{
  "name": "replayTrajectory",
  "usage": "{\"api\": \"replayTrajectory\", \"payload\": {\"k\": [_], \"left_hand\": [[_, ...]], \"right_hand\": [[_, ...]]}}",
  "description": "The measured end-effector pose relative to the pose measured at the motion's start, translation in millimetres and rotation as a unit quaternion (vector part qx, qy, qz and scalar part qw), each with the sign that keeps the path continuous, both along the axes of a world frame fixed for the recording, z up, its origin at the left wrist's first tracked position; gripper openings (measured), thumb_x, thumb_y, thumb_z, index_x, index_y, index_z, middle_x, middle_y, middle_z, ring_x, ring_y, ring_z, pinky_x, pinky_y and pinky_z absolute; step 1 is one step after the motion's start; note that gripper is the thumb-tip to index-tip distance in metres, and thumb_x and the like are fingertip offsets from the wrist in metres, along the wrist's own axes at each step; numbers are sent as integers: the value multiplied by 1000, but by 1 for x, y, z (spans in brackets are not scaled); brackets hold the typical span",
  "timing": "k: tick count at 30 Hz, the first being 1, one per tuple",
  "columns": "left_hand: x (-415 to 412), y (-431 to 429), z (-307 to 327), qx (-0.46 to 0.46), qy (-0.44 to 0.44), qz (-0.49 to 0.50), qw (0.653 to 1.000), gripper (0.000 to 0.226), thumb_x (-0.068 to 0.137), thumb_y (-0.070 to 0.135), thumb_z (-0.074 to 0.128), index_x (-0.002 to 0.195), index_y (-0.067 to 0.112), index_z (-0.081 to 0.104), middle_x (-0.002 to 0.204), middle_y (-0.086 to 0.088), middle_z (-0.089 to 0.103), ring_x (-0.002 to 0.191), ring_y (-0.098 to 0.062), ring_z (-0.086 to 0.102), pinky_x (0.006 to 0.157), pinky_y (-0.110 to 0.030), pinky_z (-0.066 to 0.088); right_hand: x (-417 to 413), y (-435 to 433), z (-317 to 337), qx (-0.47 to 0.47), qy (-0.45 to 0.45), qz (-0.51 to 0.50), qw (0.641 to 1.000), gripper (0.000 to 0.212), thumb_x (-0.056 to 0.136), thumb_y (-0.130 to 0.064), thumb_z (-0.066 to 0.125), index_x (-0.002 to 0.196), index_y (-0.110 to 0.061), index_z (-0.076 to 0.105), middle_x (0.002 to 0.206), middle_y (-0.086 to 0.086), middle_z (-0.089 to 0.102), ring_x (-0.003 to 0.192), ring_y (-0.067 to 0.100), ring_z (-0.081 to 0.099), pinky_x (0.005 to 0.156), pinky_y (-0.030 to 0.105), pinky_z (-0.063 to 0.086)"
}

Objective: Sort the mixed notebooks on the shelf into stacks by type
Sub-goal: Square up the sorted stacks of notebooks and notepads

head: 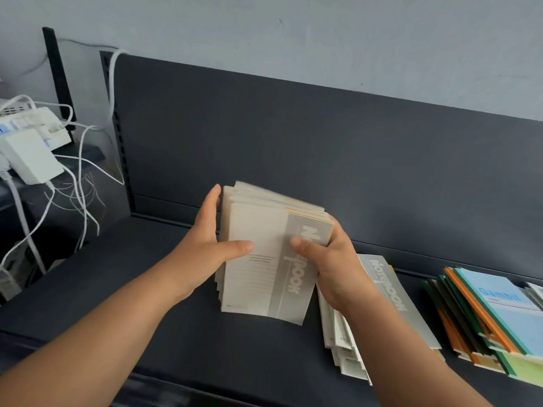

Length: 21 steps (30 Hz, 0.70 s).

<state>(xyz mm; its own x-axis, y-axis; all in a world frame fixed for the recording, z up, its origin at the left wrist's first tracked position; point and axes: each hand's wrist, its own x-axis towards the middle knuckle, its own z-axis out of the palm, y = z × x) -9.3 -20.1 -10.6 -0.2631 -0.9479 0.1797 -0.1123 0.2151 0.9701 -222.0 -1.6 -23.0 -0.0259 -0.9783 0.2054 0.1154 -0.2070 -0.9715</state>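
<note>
Bare shelf [132,289] at left; grey notebook pile [393,295] and coloured notebook pile [484,312] at right, back panel [293,142] behind.

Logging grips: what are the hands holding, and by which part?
A bundle of grey notebooks: left hand grips its left edge, right hand its right edge.

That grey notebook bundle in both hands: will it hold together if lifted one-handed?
Likely to fan out: the grey notebook bundle shows staggered edges between the left hand and right hand. Thin covers probably flex; the lower edge bows slightly. Smooth covers may slip.
</note>
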Motion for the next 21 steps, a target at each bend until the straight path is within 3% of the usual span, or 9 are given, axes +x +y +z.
{"api": "replayTrajectory", "payload": {"k": [3,6,8,11,14,17,21], "left_hand": [[1,-1,-6,27,4,4,1000,114,73,23,78,148,49,-3,158,22,7,144,-2,12,118,-38,17],[-3,-3,-5,37,6,-8,999,107,79,21,73,150,44,-3,155,21,20,142,-4,21,118,-40,19],[-5,-3,-2,26,-12,4,1000,100,74,24,68,149,46,6,148,22,31,136,-5,33,115,-41,27],[-4,-5,1,-13,-23,54,998,85,76,20,63,145,45,21,138,13,37,122,2,40,101,-28,37],[-2,-5,-5,-11,-32,63,997,75,85,11,61,143,43,26,134,9,35,116,7,37,89,-21,32],[-2,-2,-9,8,-25,38,999,85,74,22,66,140,49,21,137,16,34,119,13,33,95,-24,29],[-9,-1,-6,38,20,-27,999,92,80,6,68,143,47,15,129,32,46,111,20,44,91,-14,36]], "right_hand": [[-1,1,-5,14,6,-2,1000,51,71,-6,72,119,-16,58,114,10,71,108,32,67,93,47,55],[1,0,-8,20,-8,-25,999,40,79,5,69,112,-16,61,108,11,72,105,36,67,92,54,54],[3,0,-8,13,-5,-33,999,38,81,8,66,110,-17,62,107,10,72,105,36,67,92,54,54],[3,-2,-8,1,15,-35,999,44,74,-4,69,114,-21,63,109,7,73,106,30,67,93,47,54],[1,-2,-13,13,34,-34,999,47,78,-8,70,120,-24,58,111,1,72,108,23,67,98,47,52],[4,2,-21,32,45,-34,998,56,75,-21,71,127,-27,52,117,-3,70,112,18,65,101,46,50],[12,2,-23,44,43,-22,998,61,75,-24,70,132,-27,49,122,-3,68,115,18,63,103,47,48]]}}
